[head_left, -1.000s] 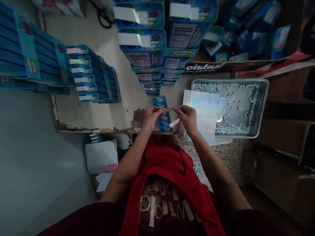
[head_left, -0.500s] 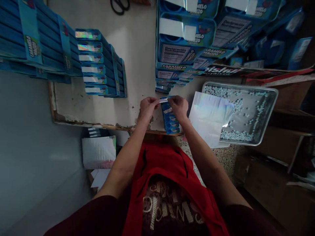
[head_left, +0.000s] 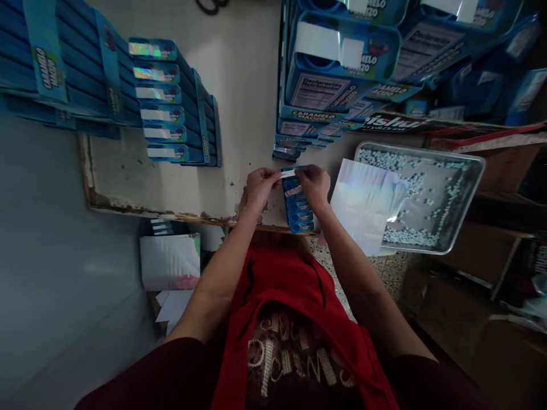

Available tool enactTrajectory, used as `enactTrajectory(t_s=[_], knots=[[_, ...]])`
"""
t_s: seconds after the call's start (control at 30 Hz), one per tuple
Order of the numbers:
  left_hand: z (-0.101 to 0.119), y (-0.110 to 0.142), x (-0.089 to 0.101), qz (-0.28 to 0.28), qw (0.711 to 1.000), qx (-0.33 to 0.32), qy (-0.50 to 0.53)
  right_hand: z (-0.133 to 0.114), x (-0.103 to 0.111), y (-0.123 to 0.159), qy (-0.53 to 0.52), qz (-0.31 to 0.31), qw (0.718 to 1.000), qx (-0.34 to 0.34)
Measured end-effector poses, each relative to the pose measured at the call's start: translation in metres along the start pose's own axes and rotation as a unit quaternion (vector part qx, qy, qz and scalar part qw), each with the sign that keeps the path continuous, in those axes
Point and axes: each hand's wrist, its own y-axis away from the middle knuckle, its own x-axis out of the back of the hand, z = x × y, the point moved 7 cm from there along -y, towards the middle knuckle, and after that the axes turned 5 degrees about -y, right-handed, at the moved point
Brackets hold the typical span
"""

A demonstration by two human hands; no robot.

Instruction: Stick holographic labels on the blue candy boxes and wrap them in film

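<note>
A short white sticker strip (head_left: 289, 173) is stretched between my two hands. My left hand (head_left: 261, 185) pinches its left end, and my right hand (head_left: 314, 183) has the right end between thumb and fingers. Just under the strip lies a bundle of small blue candy boxes (head_left: 300, 209) in a row near the table's front edge. Another white strip (head_left: 293, 191) sits across one of these boxes, below my fingers. My right hand covers part of the bundle's upper right side.
Stacked blue boxes (head_left: 342, 62) stand at the back right, with more bundles (head_left: 173, 108) at left. A white sheet (head_left: 363, 205) overlaps a metal tray (head_left: 465, 199) of small pale candies. Scissors (head_left: 209, 5) lie at the far edge. The table's front edge (head_left: 188, 219) is chipped.
My hands have shifted slightly right and the white strip has come down nearer the top box of the bundle. The whole view has also moved a little.
</note>
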Motion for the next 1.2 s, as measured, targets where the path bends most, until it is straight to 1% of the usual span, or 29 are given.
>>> enactTrajectory(t_s=[0.17,0.27,0.37,0.43,0.53,0.6,0.7,0.77,0.83,0.87,0.9,0.93,0.97,1.03,1.1,1.13,1.2], knots=[[-0.007,-0.005,-0.001,-0.001,1.000,0.000,-0.001,-0.001,-0.003,-0.001,0.012,-0.009,1.000,-0.015],[-0.015,-0.010,-0.002,-0.007,1.000,0.014,0.008,0.001,-0.001,-0.005,0.026,-0.008,0.999,-0.035],[-0.027,-0.015,-0.005,-0.029,0.997,0.054,0.045,0.011,0.006,-0.012,0.022,0.023,0.997,-0.069],[-0.035,-0.018,-0.006,-0.039,0.994,0.078,0.067,0.023,0.008,-0.018,-0.010,0.024,0.995,-0.093],[-0.046,-0.025,-0.008,-0.022,0.992,0.089,0.087,0.035,0.002,-0.027,-0.067,-0.014,0.992,-0.109],[-0.054,-0.029,-0.011,-0.008,0.991,0.102,0.087,0.037,-0.002,-0.030,-0.086,-0.033,0.989,-0.113],[-0.060,-0.030,-0.013,0.016,0.991,0.116,0.058,0.035,0.000,-0.029,-0.098,-0.032,0.988,-0.110],[-0.057,-0.023,-0.003,0.067,0.993,0.089,0.032,0.030,0.009,-0.024,-0.115,-0.002,0.990,-0.087],[-0.046,-0.006,0.011,0.112,0.993,0.029,0.015,0.024,0.021,-0.014,-0.144,0.035,0.987,-0.059],[-0.040,0.005,0.017,0.118,0.993,-0.002,0.013,0.022,0.026,-0.008,-0.161,0.047,0.985,-0.048],[-0.034,0.017,0.021,0.110,0.993,-0.026,0.014,0.019,0.031,-0.002,-0.178,0.055,0.982,-0.040],[-0.029,0.029,0.022,0.087,0.995,-0.039,0.016,0.016,0.033,0.003,-0.194,0.056,0.979,-0.036],[-0.026,0.041,0.021,0.053,0.998,-0.037,0.019,0.014,0.034,0.009,-0.209,0.053,0.976,-0.034],[-0.021,0.061,0.012,-0.027,0.999,-0.008,0.027,0.007,0.033,0.017,-0.233,0.040,0.971,-0.029],[-0.017,0.074,-0.001,-0.095,0.994,0.026,0.042,0.001,0.028,0.023,-0.228,0.029,0.973,-0.020],[-0.015,0.077,-0.006,-0.114,0.992,0.038,0.047,-0.002,0.026,0.025,-0.218,0.026,0.976,-0.014],[-0.014,0.078,-0.012,-0.120,0.990,0.048,0.047,-0.004,0.023,0.029,-0.201,0.026,0.979,-0.003]])
